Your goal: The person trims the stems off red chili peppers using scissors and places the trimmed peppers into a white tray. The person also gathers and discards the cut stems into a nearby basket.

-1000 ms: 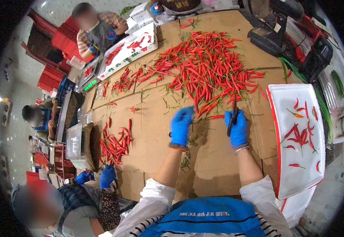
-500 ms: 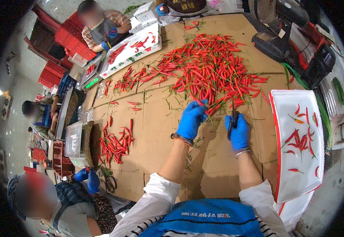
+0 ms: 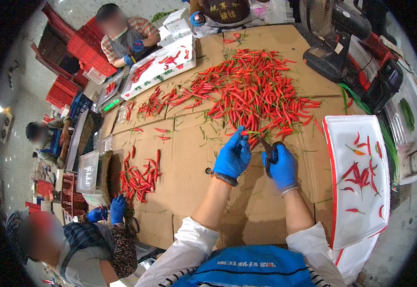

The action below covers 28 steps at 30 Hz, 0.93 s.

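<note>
Both my hands wear blue gloves over the cardboard-covered table (image 3: 184, 158), at the near edge of a large heap of red chili peppers (image 3: 251, 91). My left hand (image 3: 232, 157) is closed, its fingertips pinching a chili pepper whose green stem (image 3: 250, 133) points right toward the blades. How much of the pepper lies inside my fingers is hidden. In my right hand (image 3: 282, 167) is a pair of dark-handled scissors (image 3: 268, 149), fingers round the handles, blades pointing up and left at the stem. Loose stem bits lie scattered around.
On the right stands a white, red-edged tray (image 3: 336, 191) with several chili peppers. A smaller chili pile (image 3: 140, 179) lies left, beside a co-worker's gloved hands (image 3: 117, 209). Another person works behind a white tray (image 3: 137, 86) at the far left. A black fan (image 3: 325, 60) stands far right.
My left hand has moved slightly down, and the pinched stem now shows. My right hand has shifted left and tilted the scissors toward it. The co-worker's hand at left has moved nearer the small pile.
</note>
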{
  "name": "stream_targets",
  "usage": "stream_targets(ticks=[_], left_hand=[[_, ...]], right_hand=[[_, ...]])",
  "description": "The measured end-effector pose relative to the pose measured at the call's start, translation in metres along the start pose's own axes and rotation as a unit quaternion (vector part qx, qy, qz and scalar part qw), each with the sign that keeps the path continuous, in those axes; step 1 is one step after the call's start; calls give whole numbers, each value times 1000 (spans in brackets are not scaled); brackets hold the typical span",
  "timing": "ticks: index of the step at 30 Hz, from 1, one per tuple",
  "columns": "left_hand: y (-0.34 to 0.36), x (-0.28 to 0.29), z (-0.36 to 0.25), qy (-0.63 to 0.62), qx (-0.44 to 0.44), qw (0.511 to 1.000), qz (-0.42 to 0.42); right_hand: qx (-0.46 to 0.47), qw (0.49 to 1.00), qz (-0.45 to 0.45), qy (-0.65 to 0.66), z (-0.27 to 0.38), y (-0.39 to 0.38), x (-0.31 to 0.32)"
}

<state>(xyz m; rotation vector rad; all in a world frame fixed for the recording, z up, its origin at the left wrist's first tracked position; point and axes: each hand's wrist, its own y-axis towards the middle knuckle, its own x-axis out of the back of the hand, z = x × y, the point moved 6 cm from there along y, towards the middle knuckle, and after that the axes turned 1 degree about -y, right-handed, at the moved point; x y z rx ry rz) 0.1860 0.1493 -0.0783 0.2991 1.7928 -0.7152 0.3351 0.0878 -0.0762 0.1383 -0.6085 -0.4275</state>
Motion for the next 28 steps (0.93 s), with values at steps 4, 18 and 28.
stream_targets(ticks=[4,18,28], left_hand=[[-5,-2,8,76,-28,994,-69],[-19,21,-53,26,-133,991,3],[-129,135,-260,156,-436,876,-138]], right_hand=[[-1,1000,-1,9,0,0,-1],[-37,999,-25,21,-2,-5,1],[-109,960,-22,258,-48,-5,-28]])
